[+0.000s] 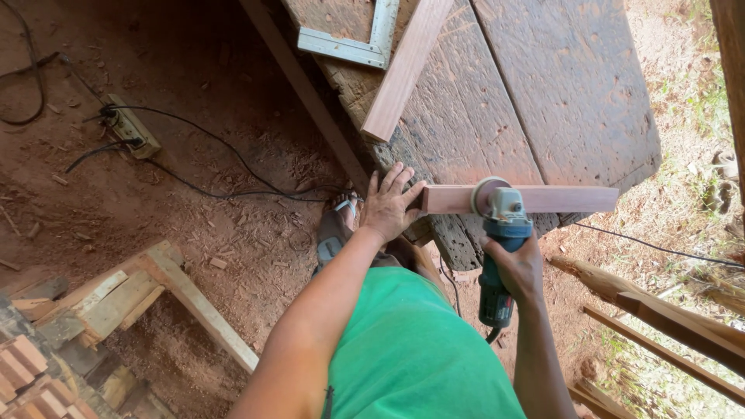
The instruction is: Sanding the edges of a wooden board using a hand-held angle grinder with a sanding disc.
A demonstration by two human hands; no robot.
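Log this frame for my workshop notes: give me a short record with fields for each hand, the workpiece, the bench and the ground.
left hand: left hand pressed flat on the end of the wooden bar
right hand: right hand gripping the angle grinder, its disc against the bar
workpiece: reddish bar lying across the bench's near edge
bench: worn plank workbench with a second wooden strip and a metal square
ground: red dirt, power strip with cables

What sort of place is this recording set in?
Most likely an open-air woodworking spot: a weathered plank workbench on a dirt floor strewn with wood chips, a power strip lying on the ground, and an angle grinder against a wooden slat.
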